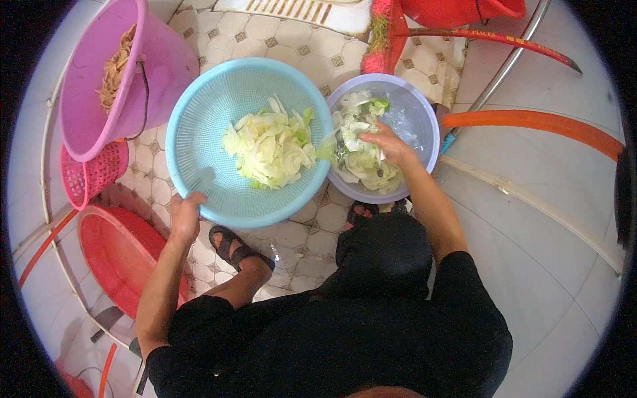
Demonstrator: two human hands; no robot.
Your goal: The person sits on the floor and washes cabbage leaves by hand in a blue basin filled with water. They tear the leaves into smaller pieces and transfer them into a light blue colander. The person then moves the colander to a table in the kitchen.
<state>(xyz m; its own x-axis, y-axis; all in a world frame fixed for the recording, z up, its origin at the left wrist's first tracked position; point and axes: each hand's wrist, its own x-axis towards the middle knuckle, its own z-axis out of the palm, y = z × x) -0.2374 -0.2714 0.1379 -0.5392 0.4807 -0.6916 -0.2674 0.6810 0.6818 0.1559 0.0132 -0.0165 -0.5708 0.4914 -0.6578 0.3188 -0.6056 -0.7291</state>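
My left hand (186, 214) grips the near left rim of a light blue plastic colander (199, 149). Pale green and white leafy vegetable pieces (273, 144), like cut cabbage, lie heaped on its right side. Beside it, close to its right rim, is a lavender plastic basin (432, 124) of water. My right hand (385, 142) reaches into this basin with fingers spread among more wet leaf pieces (371, 169); some leaves lie against the palm side. Whether the fingers grip any of them cannot be told. A few leaves hang at the basin's left rim.
A purple bucket (169, 64) with brown matter inside stands at upper left, above a pink perforated basket (94, 171) and a tilted red basin (124, 253). A red container (458, 12) is at the top. An orange hose (532, 121) and metal pipe (512, 57) are at right.
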